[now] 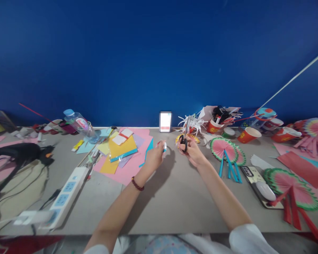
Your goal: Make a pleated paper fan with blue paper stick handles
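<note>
Centre of frame: your right hand (194, 151) grips scissors (184, 141), blades pointing up; your left hand (155, 155) pinches a small white item (164, 146) (too blurred to identify).

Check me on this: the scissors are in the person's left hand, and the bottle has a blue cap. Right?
Not quite: the head view shows the scissors in the right hand, not the left hand. The bottle does have a blue cap.

Power strip (67, 197) lower left, plastic bottle (81, 124) centre-left; paper fans (287, 181) right; mouse (265, 191) on what's probably a phone (251, 178), lower right.
</note>
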A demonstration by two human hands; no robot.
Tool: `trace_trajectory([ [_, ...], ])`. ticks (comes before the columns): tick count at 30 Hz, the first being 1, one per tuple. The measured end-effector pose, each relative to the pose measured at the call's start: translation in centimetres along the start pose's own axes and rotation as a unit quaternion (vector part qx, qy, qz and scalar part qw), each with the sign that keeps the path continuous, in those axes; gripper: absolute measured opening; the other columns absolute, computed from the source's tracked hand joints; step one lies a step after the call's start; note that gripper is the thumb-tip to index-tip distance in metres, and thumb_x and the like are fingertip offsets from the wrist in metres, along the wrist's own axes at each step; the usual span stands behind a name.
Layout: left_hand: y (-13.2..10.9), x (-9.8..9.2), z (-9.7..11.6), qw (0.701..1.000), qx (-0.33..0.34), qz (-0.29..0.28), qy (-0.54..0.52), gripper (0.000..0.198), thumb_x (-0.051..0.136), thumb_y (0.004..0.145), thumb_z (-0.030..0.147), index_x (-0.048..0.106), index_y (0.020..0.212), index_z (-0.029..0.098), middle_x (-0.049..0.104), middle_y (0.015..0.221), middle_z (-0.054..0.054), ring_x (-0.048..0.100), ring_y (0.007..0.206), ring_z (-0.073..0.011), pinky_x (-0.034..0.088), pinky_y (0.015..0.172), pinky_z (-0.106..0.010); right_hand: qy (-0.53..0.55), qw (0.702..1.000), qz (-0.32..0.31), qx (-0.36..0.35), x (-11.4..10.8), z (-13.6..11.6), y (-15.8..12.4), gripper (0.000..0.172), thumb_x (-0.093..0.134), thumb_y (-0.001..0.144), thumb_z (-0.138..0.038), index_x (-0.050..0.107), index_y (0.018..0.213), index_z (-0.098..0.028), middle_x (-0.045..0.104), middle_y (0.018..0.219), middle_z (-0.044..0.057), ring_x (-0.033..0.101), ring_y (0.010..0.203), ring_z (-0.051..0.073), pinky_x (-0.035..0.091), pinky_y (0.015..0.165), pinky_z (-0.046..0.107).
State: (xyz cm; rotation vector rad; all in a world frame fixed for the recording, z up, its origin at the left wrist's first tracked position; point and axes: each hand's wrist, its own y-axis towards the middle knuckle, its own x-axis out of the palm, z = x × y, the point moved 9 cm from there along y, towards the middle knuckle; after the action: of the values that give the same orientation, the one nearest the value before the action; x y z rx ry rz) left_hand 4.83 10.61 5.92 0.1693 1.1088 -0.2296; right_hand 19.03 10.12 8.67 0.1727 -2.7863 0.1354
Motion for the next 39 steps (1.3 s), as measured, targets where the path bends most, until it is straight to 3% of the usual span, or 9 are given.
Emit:
trace_trajectory([
  [5, 0.6, 1.6, -0.8, 1.000, 0.016, -0.006, 0.021, 0.032, 0.048, 0.086, 0.020, 0.055, 0.116, 0.024, 0.065, 0.097, -0.010, 0.062, 0.078, -0.0238, 0.038, 0.066, -0.030, -0.010, 0.999, 0.033, 0.027, -0.8, 0.9, 0.2, 0.044, 0.080, 0.050, -0.026, 0.050, 0.082, -0.022, 0.056, 0.070, -0.006, 0.037, 0.047, 0.005, 0.024, 0.040, 0.018],
  [10, 0.6, 0.1, -0.3, 0.996, 0.025, 0.029, -0.079, 0.014, 0.058, 0.081, 0.024, 0.067, 0.091, 0.021, 0.065, 0.099, -0.007, 0.060, 0.087, -0.0220, 0.041, 0.071, -0.028, -0.023, 0.999, 0.040, 0.028, -0.9, 1.2, 0.2, 0.045, 0.080, 0.050, -0.027, 0.047, 0.080, -0.022, 0.055, 0.067, -0.007, 0.035, 0.044, 0.004, 0.023, 0.039, 0.018],
  [13, 0.0, -2.4, 0.6, 0.951, 0.033, 0.079, -0.298, 0.024, 0.056, 0.082, 0.039, 0.068, 0.083, 0.018, 0.067, 0.086, -0.006, 0.059, 0.079, -0.0179, 0.043, 0.066, -0.026, -0.030, 0.999, 0.038, 0.018, -0.7, 1.2, 0.3, 0.046, 0.080, 0.050, -0.028, 0.045, 0.080, -0.023, 0.054, 0.066, -0.008, 0.035, 0.044, 0.004, 0.021, 0.038, 0.017],
  [15, -0.5, -3.0, 0.8, 0.907, -0.002, 0.067, -0.416, 0.033, 0.060, 0.077, 0.047, 0.068, 0.082, 0.015, 0.066, 0.076, -0.005, 0.057, 0.064, -0.0139, 0.041, 0.057, -0.023, -0.036, 0.999, 0.038, 0.016, -0.6, 1.3, 0.3, 0.047, 0.080, 0.051, -0.028, 0.043, 0.079, -0.023, 0.055, 0.067, -0.008, 0.036, 0.045, 0.004, 0.022, 0.038, 0.017],
  [17, -0.8, -2.9, 1.2, 0.882, -0.031, 0.037, -0.468, 0.037, 0.069, 0.068, 0.047, 0.069, 0.085, 0.014, 0.064, 0.069, -0.003, 0.051, 0.053, -0.0100, 0.039, 0.051, -0.022, -0.044, 0.998, 0.033, 0.014, -0.4, 1.5, 0.3, 0.046, 0.080, 0.051, -0.028, 0.043, 0.079, -0.023, 0.056, 0.068, -0.007, 0.037, 0.045, 0.004, 0.022, 0.037, 0.016],
  [20, -1.0, -2.9, 1.1, 0.870, -0.058, 0.040, -0.489, 0.036, 0.074, 0.061, 0.043, 0.069, 0.078, 0.013, 0.064, 0.066, -0.002, 0.049, 0.050, -0.0089, 0.038, 0.049, -0.022, -0.057, 0.998, 0.027, 0.017, -0.2, 1.8, 0.3, 0.045, 0.079, 0.053, -0.028, 0.043, 0.079, -0.023, 0.057, 0.068, -0.007, 0.037, 0.044, 0.004, 0.023, 0.037, 0.016],
  [27, -0.5, -2.3, 0.6, 0.859, -0.056, 0.043, -0.507, 0.027, 0.073, 0.061, 0.036, 0.068, 0.076, 0.013, 0.068, 0.071, -0.005, 0.057, 0.059, -0.0121, 0.041, 0.052, -0.022, -0.073, 0.997, 0.027, 0.005, 0.3, 1.7, 0.1, 0.045, 0.078, 0.055, -0.029, 0.042, 0.082, -0.023, 0.056, 0.066, -0.008, 0.041, 0.046, 0.005, 0.024, 0.038, 0.016],
  [34, -0.6, -2.2, 0.9, 0.863, -0.048, 0.036, -0.502, 0.018, 0.068, 0.063, 0.029, 0.065, 0.070, 0.013, 0.063, 0.065, -0.001, 0.045, 0.046, -0.0059, 0.031, 0.044, -0.019, -0.102, 0.993, 0.045, -0.042, 0.0, 1.3, 0.1, 0.042, 0.077, 0.056, -0.027, 0.044, 0.082, -0.022, 0.058, 0.068, -0.005, 0.051, 0.058, 0.010, 0.036, 0.049, 0.020],
  [39, -0.5, -2.4, 0.8, 0.852, -0.046, 0.049, -0.520, 0.014, 0.067, 0.060, 0.027, 0.064, 0.065, 0.014, 0.064, 0.064, -0.002, 0.049, 0.050, -0.0084, 0.033, 0.046, -0.019, -0.128, 0.988, 0.052, -0.075, 0.1, 1.0, 0.1, 0.041, 0.076, 0.057, -0.026, 0.045, 0.083, -0.021, 0.058, 0.070, -0.005, 0.051, 0.060, 0.010, 0.040, 0.054, 0.022],
])
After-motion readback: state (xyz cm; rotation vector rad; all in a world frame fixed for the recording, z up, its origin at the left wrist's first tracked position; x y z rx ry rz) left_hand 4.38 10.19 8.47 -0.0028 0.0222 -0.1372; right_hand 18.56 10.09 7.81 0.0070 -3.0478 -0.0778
